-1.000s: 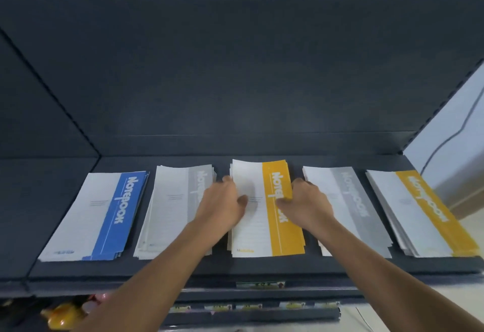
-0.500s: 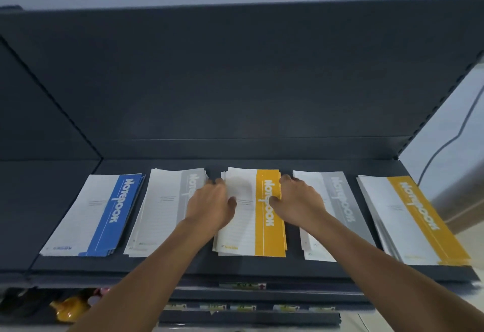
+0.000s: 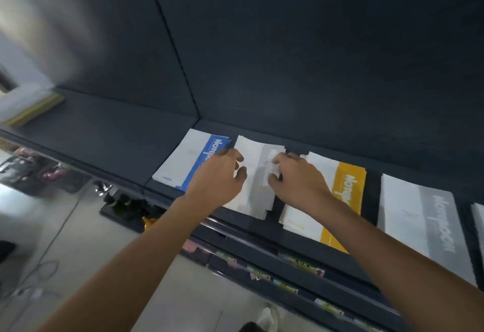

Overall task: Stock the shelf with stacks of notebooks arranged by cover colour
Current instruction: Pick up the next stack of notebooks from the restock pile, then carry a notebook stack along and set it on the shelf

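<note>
Notebook stacks lie in a row on the dark shelf (image 3: 301,132): a blue-banded stack (image 3: 188,161), a grey-banded stack (image 3: 255,185), a yellow-banded stack (image 3: 343,193) and a second grey-banded stack (image 3: 419,221). My left hand (image 3: 220,174) rests at the left edge of the first grey stack, fingers curled over that edge. At the same stack's right edge, my right hand (image 3: 296,179) has its fingers curled on the cover. That stack's sheets are fanned unevenly. The view is tilted and blurred.
Another stack's white corner (image 3: 479,216) shows at the far right edge. A blurred stack with a yellow edge (image 3: 34,106) lies on the shelf section to the far left. Below are lower shelves with price tags (image 3: 301,263), floor cables (image 3: 39,266) and a dark stand (image 3: 125,208).
Both hands left the middle yellow stack and moved left onto the first grey stack. The camera swung left and tilted, so the shelf now runs diagonally.
</note>
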Demonstrator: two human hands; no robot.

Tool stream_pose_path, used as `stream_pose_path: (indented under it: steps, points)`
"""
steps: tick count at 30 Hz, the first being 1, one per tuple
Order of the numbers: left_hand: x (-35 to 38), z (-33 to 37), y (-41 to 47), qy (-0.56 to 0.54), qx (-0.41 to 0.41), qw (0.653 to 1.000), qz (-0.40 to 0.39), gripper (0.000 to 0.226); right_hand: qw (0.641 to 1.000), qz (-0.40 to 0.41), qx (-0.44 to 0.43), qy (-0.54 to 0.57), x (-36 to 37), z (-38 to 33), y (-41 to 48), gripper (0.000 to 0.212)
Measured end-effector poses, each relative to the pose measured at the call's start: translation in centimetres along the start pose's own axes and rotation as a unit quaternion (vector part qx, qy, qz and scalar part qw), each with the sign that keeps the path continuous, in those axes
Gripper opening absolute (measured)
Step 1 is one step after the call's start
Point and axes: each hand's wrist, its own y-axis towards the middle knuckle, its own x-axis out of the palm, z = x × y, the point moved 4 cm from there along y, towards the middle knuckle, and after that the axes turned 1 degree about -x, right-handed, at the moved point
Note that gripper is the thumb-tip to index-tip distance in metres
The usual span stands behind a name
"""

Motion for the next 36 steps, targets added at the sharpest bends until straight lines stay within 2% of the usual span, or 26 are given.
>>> stream_pose_path:
  steps: [3,9,12,15,21,26,36]
  points:
    - [-2.0,-3.7,-1.1,-0.002,-0.042,0.999,0.021,0.027,0.999,-0.008,-0.042,-0.01,1.3,-3.2,1.4,0.039]
    - [-6.1,-11.2,-1.8,-0.001,-0.073,0.997,0.03,0.028,0.995,-0.024,-0.084,-0.04,3.6,-10.4,3.9,0.026]
    - [-8.4,-15.7,-1.4,0.001,-0.073,0.996,0.051,0.022,0.993,-0.024,-0.103,-0.057,5.0,-15.3,6.1,0.029]
    - [-11.0,-21.2,-1.4,-0.012,-0.069,0.996,0.061,0.019,0.992,-0.018,-0.112,-0.057,7.1,-21.1,8.3,0.033]
    - [-16.0,-35.0,-2.7,0.015,-0.078,0.995,0.059,0.029,0.985,-0.033,-0.165,-0.05,14.2,-34.7,12.2,0.034]
    - [-19.1,-44.6,-3.7,0.017,-0.114,0.991,0.073,0.029,0.978,-0.049,-0.2,-0.047,18.6,-43.4,14.8,0.034]
    - [-23.6,-56.2,-4.6,0.011,-0.184,0.979,0.092,0.026,0.964,-0.059,-0.254,-0.058,23.8,-55.5,21.2,0.034]
